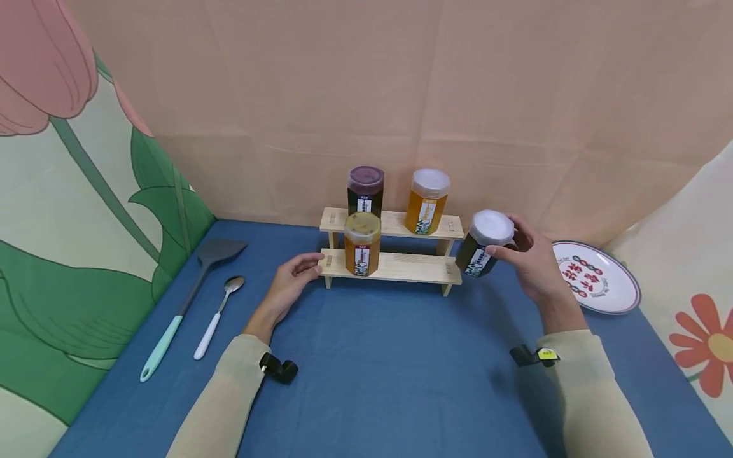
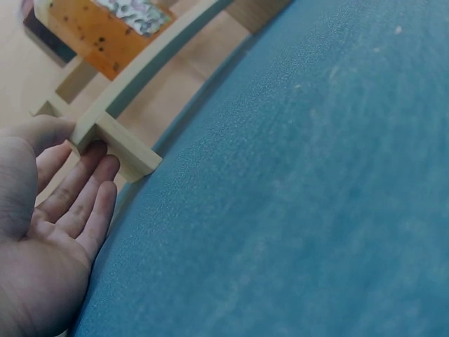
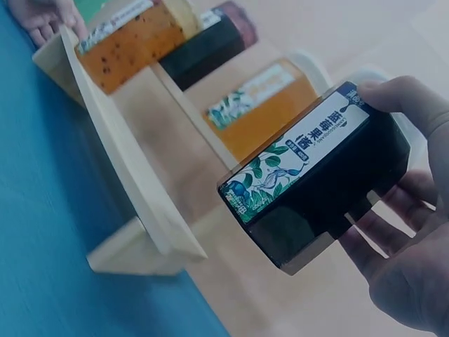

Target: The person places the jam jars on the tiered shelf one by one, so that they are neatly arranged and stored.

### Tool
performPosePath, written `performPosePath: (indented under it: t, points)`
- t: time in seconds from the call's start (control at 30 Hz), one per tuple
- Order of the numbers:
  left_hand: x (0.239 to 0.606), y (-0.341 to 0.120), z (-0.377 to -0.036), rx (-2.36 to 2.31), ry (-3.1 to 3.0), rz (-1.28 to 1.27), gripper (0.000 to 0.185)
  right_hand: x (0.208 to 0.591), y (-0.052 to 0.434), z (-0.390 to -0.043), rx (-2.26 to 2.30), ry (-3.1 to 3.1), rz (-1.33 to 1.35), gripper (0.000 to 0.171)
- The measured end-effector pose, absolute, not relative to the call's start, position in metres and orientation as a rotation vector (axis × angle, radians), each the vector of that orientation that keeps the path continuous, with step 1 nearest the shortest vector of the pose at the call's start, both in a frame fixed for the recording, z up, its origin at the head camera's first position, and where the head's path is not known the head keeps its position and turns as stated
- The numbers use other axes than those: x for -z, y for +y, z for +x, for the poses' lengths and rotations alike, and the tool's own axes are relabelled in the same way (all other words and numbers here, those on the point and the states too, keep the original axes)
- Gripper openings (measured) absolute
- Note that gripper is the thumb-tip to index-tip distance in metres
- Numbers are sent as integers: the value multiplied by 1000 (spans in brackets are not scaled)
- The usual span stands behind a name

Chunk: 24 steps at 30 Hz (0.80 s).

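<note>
My right hand [image 1: 535, 264] grips a dark jar with a white lid [image 1: 484, 245], fingers and thumb curled round its upper part; the jar is tilted, its lid toward me and its base toward the right end of the wooden 2-tier rack [image 1: 401, 267]; it is off the blue tablecloth [image 1: 389, 356], just beside the rack's right end, and I cannot tell whether it touches the wood; in the right wrist view the jar's label, with leaves and printed characters, faces the camera while my fingers [image 3: 382, 242] wrap under its dark side.

My left hand [image 1: 292, 280] rests at the rack's left end with nearly straight fingers, holding nothing; in the left wrist view my fingertips [image 2: 95, 165] touch the left leg under the lower shelf, and my thumb lies against the shelf's end.

On the lower, near shelf stands 1 amber jar with a yellowish lid [image 1: 362, 243], toward the left; on the upper, far shelf stand 2 jars, a dark jar with a purple lid [image 1: 365, 189] on the left and an orange jar with a white lid [image 1: 427, 200] on the right.

Left of the rack, on the cloth, lie a grey spatula with a pale green handle [image 1: 189, 302] and a spoon with a white handle [image 1: 219, 315], side by side; to the right of my right hand lies a white plate with a red and green pattern [image 1: 601, 280].
</note>
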<state>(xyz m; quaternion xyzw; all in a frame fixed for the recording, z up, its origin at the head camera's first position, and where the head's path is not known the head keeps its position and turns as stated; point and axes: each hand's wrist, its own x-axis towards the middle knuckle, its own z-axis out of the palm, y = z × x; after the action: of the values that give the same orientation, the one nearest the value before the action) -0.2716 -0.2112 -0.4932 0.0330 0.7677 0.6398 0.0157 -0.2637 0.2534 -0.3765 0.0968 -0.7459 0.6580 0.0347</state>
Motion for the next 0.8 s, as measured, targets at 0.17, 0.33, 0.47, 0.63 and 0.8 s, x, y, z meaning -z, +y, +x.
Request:
performPosePath:
  t: [0.17,0.33,0.47,0.63,0.8]
  points:
    - [493,-211,-270,-1995,2376,109,35,380,239,-263,-2073,-2303,328,65]
    - [493,-212,-270,-2001,2377,102,36,384,221,-268,-2046,-2329,371,63]
    - [493,-213,-271,-1992,2382,110,37,391,210,-272,-2047,-2338,385,61]
    - [492,-212,-272,-1994,2377,112,37,398,198,-276,-2071,-2367,368,63]
    - [491,-212,-270,-1994,2379,101,37,402,188,-280,-2066,-2400,367,67]
